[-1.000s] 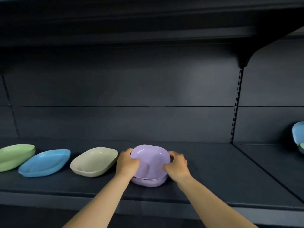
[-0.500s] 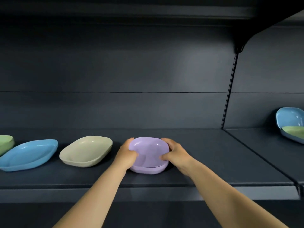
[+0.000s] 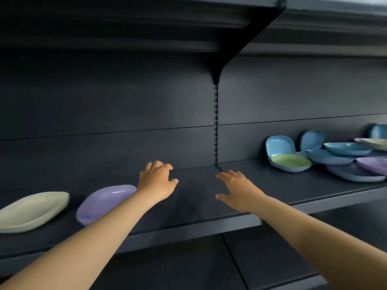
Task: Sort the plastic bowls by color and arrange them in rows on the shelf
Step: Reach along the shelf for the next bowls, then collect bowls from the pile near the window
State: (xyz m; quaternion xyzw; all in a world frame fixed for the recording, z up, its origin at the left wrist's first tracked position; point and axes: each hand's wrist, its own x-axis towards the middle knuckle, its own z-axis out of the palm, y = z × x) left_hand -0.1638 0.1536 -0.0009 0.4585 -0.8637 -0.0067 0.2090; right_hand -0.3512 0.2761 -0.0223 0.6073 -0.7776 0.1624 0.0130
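Dark shelf (image 3: 199,206): our left hand (image 3: 156,182) and right hand (image 3: 237,190) hover empty, fingers loosely spread, right of the purple bowl (image 3: 104,203); unsorted bowls (image 3: 326,155) lie farther right.

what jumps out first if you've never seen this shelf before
Two bare arms reach over the dark shelf, the left hand and right hand both open and holding nothing. Behind the left forearm lies a purple bowl beside a cream bowl. At far right sits a jumbled pile of bowls, blue, green and purple.
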